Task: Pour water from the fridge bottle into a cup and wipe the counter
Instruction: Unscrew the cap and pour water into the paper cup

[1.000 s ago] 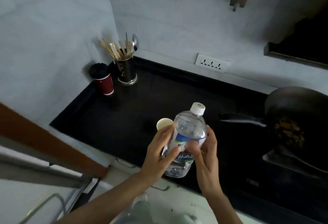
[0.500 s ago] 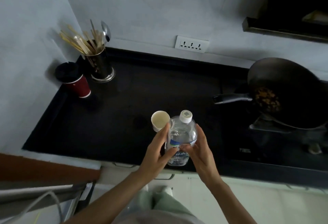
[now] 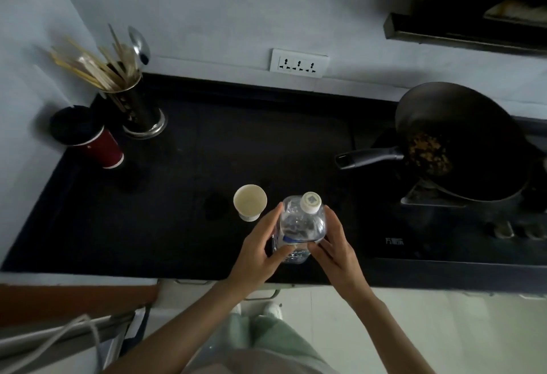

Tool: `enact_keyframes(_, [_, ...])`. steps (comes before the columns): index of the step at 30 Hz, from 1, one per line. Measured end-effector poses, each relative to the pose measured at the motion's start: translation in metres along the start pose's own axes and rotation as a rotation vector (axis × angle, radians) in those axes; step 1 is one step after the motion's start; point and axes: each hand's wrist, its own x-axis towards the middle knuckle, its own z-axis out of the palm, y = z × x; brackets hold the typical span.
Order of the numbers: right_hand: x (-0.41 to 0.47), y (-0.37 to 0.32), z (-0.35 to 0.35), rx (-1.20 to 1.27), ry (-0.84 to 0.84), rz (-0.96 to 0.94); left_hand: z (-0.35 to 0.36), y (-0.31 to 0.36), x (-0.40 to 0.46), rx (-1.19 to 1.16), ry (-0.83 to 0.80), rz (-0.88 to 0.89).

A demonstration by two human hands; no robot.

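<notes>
Item: clear water bottle [image 3: 299,227], white cap [image 3: 310,202] on, upright, over the black counter [image 3: 183,196] near its front edge. Left hand [image 3: 260,250] clasps it at 9 o'clock; right hand [image 3: 336,247] at 3 o'clock. Paper cup [image 3: 250,202], upright, just beside the bottle at 10 o'clock. Wok [image 3: 455,142] at 2 o'clock. Utensil holder [image 3: 139,107] and red cup [image 3: 97,145], far at 10 o'clock.

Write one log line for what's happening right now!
step: before pour | bottle: upright, cap on | left hand and right hand: holding bottle | paper cup: on counter, left of bottle
</notes>
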Motion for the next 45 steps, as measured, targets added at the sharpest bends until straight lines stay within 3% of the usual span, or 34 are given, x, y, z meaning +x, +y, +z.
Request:
enact_keyframes(9, [-0.022,0.002,-0.007,-0.127,0.053,-0.018,-0.005,-0.001,-0.002,-0.007,-0.092,0.000])
enact_keyframes(14, [-0.028,-0.013,-0.013,-0.176,0.192,-0.060,-0.006,-0.001,-0.003,-0.024,-0.121,-0.023])
enact_keyframes(22, [0.002,-0.060,-0.008,-0.575,0.361,-0.262,-0.011,0.013,0.008,-0.051,-0.186,-0.106])
enact_keyframes(29, [0.020,-0.066,0.006,-0.648,0.408,-0.276,-0.009,0.015,0.009,-0.092,-0.178,-0.162])
enact_keyframes(35, [0.021,-0.067,-0.009,-0.762,0.294,-0.563,-0.008,0.017,0.008,-0.121,-0.156,-0.176])
enact_keyframes(45, [0.032,-0.073,-0.038,-0.898,-0.126,-0.710,-0.008,0.021,0.006,-0.132,-0.157,-0.171])
